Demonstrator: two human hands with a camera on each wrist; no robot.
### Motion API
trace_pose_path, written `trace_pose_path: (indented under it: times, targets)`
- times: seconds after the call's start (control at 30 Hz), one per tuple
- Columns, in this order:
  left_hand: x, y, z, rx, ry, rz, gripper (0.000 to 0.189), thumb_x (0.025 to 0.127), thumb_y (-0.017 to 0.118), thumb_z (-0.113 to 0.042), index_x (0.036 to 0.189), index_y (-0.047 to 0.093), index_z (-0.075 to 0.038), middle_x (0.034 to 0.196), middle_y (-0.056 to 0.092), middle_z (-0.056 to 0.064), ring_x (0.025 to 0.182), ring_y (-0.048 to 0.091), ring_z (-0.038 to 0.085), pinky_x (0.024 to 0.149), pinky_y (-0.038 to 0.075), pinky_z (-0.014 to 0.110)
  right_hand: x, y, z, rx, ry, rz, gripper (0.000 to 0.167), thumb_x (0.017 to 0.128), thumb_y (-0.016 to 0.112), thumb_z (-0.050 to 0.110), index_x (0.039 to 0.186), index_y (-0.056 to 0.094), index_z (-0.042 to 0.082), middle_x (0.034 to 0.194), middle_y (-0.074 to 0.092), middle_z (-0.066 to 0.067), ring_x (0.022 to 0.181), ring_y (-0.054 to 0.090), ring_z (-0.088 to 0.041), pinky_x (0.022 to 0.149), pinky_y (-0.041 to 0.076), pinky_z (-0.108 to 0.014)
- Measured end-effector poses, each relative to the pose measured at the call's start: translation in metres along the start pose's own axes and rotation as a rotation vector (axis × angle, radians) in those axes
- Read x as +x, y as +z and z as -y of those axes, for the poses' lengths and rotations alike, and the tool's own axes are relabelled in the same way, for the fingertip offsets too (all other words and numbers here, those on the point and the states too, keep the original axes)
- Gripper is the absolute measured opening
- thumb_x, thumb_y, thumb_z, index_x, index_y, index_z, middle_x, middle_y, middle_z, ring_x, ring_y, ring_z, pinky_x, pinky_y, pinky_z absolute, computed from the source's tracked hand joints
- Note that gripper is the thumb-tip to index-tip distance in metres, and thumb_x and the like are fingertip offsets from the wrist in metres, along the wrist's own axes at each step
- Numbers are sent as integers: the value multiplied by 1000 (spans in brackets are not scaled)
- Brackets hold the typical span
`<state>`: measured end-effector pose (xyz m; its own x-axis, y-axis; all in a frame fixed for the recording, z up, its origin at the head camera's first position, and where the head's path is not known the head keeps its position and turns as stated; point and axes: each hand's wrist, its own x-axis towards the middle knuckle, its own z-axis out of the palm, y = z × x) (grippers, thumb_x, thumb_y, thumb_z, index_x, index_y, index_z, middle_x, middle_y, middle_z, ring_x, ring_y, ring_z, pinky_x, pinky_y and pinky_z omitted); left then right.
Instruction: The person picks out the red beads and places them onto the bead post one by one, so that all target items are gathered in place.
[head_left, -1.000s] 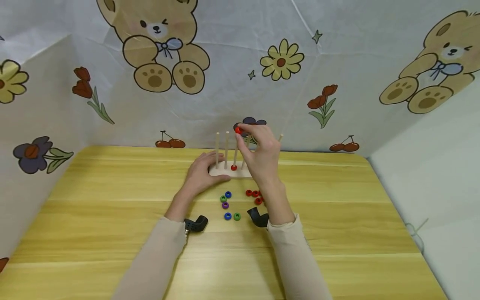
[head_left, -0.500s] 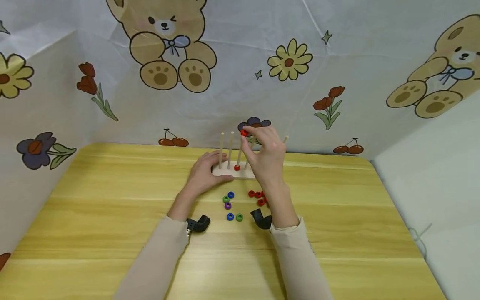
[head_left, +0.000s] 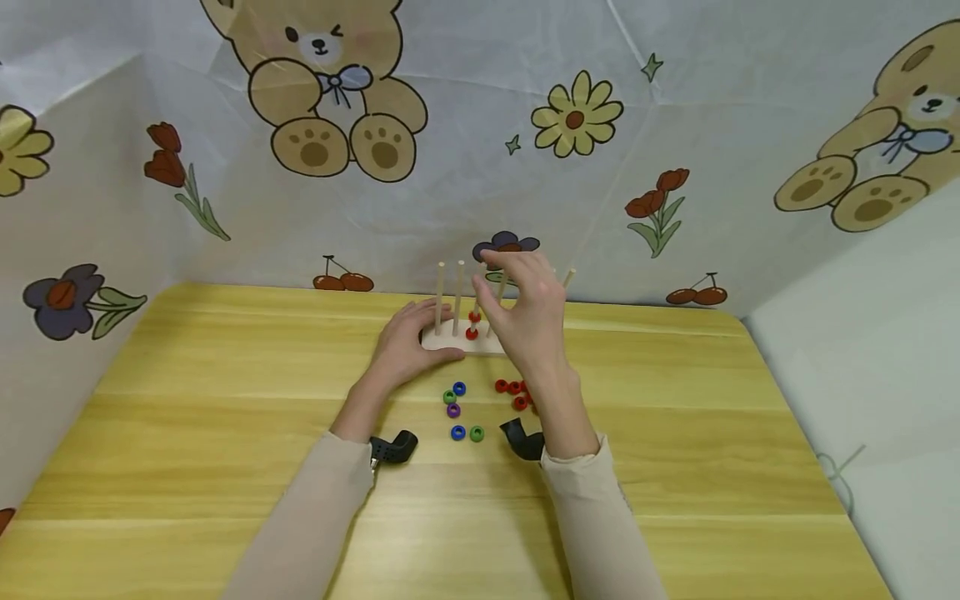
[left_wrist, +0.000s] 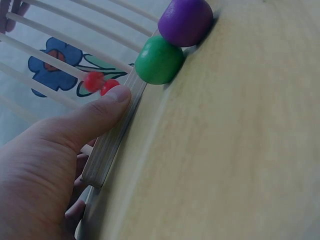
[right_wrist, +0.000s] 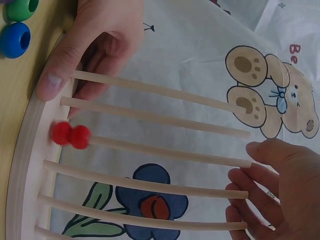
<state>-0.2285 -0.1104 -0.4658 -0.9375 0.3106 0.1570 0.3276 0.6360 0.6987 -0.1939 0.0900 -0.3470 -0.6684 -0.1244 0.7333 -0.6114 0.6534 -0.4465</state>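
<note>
My left hand (head_left: 405,343) grips the left end of a wooden peg board (head_left: 448,342), thumb along its front edge and fingers behind. Several upright pegs rise from the board. On the third peg from the left sit a lower red bead (head_left: 472,334) and an upper red bead (head_left: 475,317). A small gap parts them in the head view; in the right wrist view the upper bead (right_wrist: 80,137) is blurred against the lower. My right hand (right_wrist: 295,185) is at the peg tops, thumb and fingers apart, with nothing pinched between them.
Loose on the table (head_left: 225,433) in front of the board lie blue beads (head_left: 458,432), green beads (head_left: 477,433) and a purple bead (head_left: 453,410). Several red beads (head_left: 502,386) lie to their right, partly hidden by my right forearm. A printed cloth (head_left: 465,200) hangs behind.
My right hand has let go of the red bead at the third peg's top, and the bead has dropped down the peg. My left hand has kept its grip.
</note>
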Motion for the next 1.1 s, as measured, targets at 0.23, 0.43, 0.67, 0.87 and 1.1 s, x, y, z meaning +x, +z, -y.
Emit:
trace_pose_path:
  times: [0.23, 0.43, 0.67, 0.87, 1.1]
  targets:
    - [-1, 3, -3, 2, 13, -10, 75, 80, 90, -52, 142, 68, -15, 156, 57, 5, 155, 40, 24, 136, 17, 42, -5, -6, 1, 61, -35, -76, 26, 98, 76, 16, 123, 78, 6, 115, 79, -10, 112, 68, -28, 100, 57, -41]
    - [-5, 7, -3, -11, -20, 2, 75, 79, 91, -51, 142, 68, -17, 161, 53, 4, 156, 38, 27, 136, 19, 45, -10, -11, 2, 97, -27, -149, 23, 98, 76, 15, 119, 79, 6, 114, 80, -8, 114, 69, -27, 101, 57, -40]
    - [-4, 6, -1, -16, -6, -5, 74, 80, 91, -51, 141, 68, -17, 160, 54, 5, 156, 37, 26, 136, 19, 45, -12, -14, 1, 129, -33, -159, 20, 97, 76, 14, 115, 80, 6, 110, 80, -8, 109, 70, -26, 96, 57, -37]
    - [-5, 4, 0, -9, -24, -5, 75, 80, 90, -52, 142, 68, -18, 161, 52, 5, 157, 35, 30, 135, 19, 50, -22, -18, -5, 131, -33, -110, 18, 97, 75, 11, 114, 80, 6, 109, 80, -8, 104, 71, -26, 99, 57, -39]
    - [-2, 1, -3, 7, -21, -4, 75, 79, 90, -51, 142, 67, -16, 162, 50, 7, 157, 37, 31, 135, 18, 49, -38, -29, -21, 154, -6, -5, 16, 96, 77, 10, 111, 80, 7, 106, 81, -7, 98, 73, -24, 95, 59, -35]
